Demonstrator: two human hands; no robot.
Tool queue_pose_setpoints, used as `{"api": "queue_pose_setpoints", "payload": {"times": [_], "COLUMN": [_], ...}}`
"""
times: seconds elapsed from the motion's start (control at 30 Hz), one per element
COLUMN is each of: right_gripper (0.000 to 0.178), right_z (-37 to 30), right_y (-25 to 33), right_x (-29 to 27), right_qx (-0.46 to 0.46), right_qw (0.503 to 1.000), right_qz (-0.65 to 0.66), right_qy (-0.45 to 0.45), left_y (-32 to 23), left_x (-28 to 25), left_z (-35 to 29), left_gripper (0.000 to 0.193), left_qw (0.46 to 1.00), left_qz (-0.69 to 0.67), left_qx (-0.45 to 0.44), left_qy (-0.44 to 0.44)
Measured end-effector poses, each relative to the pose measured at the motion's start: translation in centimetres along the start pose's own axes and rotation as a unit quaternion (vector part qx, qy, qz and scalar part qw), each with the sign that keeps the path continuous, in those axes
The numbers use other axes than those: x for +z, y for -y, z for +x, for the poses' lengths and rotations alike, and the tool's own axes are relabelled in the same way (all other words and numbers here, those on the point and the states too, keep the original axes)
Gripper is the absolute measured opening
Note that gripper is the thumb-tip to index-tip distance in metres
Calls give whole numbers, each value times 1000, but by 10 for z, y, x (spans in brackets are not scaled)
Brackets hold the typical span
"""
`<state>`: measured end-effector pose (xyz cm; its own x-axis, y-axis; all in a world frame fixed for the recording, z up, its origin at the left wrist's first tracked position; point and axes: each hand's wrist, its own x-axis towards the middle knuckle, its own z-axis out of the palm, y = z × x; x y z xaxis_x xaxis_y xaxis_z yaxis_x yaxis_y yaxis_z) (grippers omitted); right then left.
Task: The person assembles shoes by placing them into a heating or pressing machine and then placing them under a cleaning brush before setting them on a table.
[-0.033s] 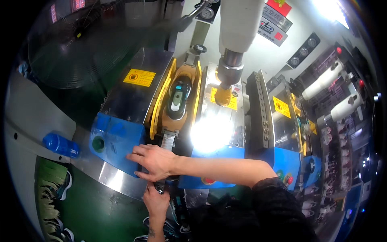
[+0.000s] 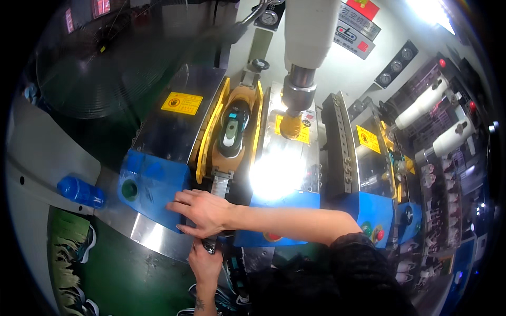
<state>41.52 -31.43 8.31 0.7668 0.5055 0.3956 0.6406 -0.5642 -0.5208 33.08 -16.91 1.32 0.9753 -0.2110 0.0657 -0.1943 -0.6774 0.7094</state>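
My right hand [image 2: 203,212] reaches across from the right, palm down, its fingers spread over the edge of a blue machine cover [image 2: 155,179]. Just below it, my left hand [image 2: 205,262] is closed round a small dark shiny part [image 2: 210,245]; its full shape is hidden by the fingers and the other hand. Beyond my hands, a dark sports shoe [image 2: 233,129] with a pale patch sits on a tan base between two yellow side pads [image 2: 255,134]. A metal bracket [image 2: 222,181] lies between that base and my right wrist.
A white press cylinder [image 2: 311,37] with a yellow tip hangs right of the shoe. Red [image 2: 272,235] and green [image 2: 129,188] buttons sit on the blue covers. A blue bottle [image 2: 80,191] lies at left, near shoes on a green rack. A large fan [image 2: 100,68] stands far left.
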Motion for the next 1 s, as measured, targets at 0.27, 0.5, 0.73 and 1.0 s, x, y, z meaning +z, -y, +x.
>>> {"api": "queue_pose_setpoints", "payload": {"times": [0.27,0.5,0.73,1.0], "right_gripper": [60,76,62,59], "right_z": [-74,-255,-243,-335], "right_y": [58,97,135,168], "right_x": [-57,-54,-59,-1], "right_qx": [61,266,288,279], "right_qw": [986,932,944,935], "right_qz": [-44,-242,-107,194], "right_qy": [-147,-36,-119,-104], "left_y": [-3,0,22,-10], "left_x": [-4,33,68,47], "left_z": [-1,-93,-166,-224], "left_gripper": [74,91,97,70], "left_qw": [984,970,972,859], "left_qz": [-164,-185,16,-379], "left_qx": [-21,-120,-205,-344], "left_qy": [62,-98,113,27]}}
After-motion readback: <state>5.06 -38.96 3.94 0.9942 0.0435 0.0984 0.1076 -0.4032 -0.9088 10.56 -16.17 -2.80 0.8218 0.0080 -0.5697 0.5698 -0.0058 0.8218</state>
